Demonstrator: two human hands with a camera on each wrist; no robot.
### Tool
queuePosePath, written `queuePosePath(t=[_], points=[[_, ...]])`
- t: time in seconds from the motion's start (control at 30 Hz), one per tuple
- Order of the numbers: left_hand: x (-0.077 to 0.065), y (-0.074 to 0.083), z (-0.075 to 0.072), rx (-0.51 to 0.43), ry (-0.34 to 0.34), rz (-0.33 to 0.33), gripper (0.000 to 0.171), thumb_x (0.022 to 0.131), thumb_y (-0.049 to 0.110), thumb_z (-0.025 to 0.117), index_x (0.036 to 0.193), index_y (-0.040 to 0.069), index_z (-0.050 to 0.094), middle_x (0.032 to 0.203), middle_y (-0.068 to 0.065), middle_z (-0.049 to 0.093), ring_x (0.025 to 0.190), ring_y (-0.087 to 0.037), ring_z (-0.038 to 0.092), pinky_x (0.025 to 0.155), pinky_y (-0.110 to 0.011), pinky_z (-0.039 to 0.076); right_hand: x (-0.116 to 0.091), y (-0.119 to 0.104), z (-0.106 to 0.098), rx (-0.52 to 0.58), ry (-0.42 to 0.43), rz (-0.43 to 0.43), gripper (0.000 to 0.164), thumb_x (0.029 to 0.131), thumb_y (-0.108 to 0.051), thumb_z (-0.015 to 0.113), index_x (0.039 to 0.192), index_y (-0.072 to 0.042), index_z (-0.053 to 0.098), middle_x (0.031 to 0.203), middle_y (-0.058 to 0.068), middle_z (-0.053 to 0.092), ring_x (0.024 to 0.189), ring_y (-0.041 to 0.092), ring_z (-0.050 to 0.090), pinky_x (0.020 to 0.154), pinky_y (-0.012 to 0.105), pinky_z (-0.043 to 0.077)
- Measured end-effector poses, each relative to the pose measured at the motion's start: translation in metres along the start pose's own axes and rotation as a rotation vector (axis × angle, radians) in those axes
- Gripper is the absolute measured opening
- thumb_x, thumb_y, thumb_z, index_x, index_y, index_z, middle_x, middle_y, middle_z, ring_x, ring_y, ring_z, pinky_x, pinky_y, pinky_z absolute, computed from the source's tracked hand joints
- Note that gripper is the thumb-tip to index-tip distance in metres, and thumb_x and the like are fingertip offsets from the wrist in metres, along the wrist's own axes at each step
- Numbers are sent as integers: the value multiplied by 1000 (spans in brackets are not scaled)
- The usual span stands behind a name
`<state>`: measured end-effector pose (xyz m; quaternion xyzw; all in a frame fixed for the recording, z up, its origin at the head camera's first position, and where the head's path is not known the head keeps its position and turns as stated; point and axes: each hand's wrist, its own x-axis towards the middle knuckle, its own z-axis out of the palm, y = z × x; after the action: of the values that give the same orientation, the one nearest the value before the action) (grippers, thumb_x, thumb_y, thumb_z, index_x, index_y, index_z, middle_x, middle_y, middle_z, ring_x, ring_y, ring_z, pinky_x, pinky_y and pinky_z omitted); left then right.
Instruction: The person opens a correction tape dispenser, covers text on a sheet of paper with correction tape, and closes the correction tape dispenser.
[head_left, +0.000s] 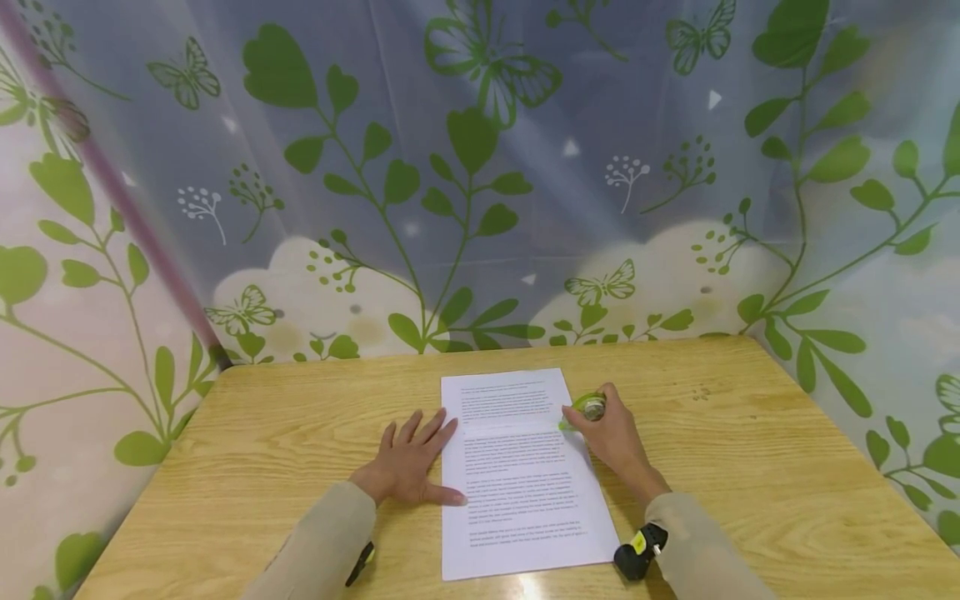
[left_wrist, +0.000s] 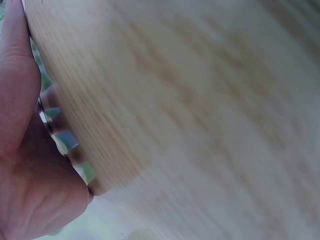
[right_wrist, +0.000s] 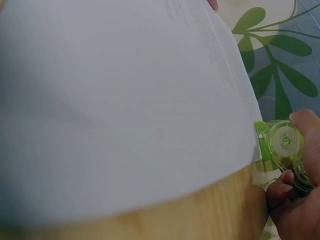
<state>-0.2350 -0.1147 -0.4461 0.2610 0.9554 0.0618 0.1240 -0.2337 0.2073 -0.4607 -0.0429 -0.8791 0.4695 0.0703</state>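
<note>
A printed sheet of paper (head_left: 525, 500) lies on the wooden table, with paragraphs of text and a white blank band across its upper half. My left hand (head_left: 408, 461) rests flat at the sheet's left side, fingers spread, the thumb reaching over the edge onto the page. At the right edge, level with the blank band, my right hand (head_left: 617, 440) holds a green correction tape dispenser (head_left: 593, 407) between thumb and fingers. The right wrist view shows the dispenser's clear body and round reel, its green tip right at the paper's edge.
The wooden table (head_left: 300, 442) extends to both sides of the sheet. Behind it hangs a curtain (head_left: 360, 208) printed with green leaves and butterflies, which also runs along the left and right sides. A black-and-yellow wrist device (head_left: 639, 552) overlaps the sheet's lower right corner.
</note>
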Motion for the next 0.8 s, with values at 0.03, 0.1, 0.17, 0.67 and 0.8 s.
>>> queuePosePath(t=[0.03, 0.1, 0.17, 0.67, 0.8], points=[[0, 0, 0, 0, -1, -1, 111, 69, 80, 57, 154, 22, 17, 160, -3, 7, 143, -38, 3, 107, -63, 5, 0, 0, 0, 2, 0, 1, 47, 89, -33, 69, 110, -3, 39, 92, 15, 57, 70, 20, 56, 56, 28, 46], [0, 0, 0, -3, 1, 0, 110, 69, 80, 57, 154, 22, 17, 160, -4, 8, 143, -38, 4, 107, -63, 5, 0, 0, 0, 9, -1, -2, 48, 89, -33, 69, 110, -3, 39, 93, 15, 57, 71, 20, 56, 57, 28, 46], [0, 0, -1, -4, 2, 1, 110, 69, 80, 57, 154, 22, 17, 160, -4, 8, 143, -38, 4, 107, -63, 5, 0, 0, 0, 13, -2, -5, 49, 89, -35, 69, 110, -3, 39, 94, 15, 57, 73, 21, 56, 58, 29, 46], [1, -4, 3, -42, 1, 27, 112, 70, 79, 58, 155, 21, 14, 160, -4, 5, 143, -39, 0, 106, -64, 2, 4, 18, -15, 320, 15, 136, 65, 87, -59, 58, 118, -4, 39, 78, 8, 53, 64, 19, 57, 64, 28, 50], [2, -4, 4, -108, 3, 19, 115, 69, 78, 60, 155, 18, 13, 160, -4, 6, 143, -38, -2, 105, -64, -1, 4, 18, -16, 304, 19, 160, 67, 87, -61, 56, 119, -5, 39, 76, 7, 53, 64, 19, 59, 67, 28, 48]])
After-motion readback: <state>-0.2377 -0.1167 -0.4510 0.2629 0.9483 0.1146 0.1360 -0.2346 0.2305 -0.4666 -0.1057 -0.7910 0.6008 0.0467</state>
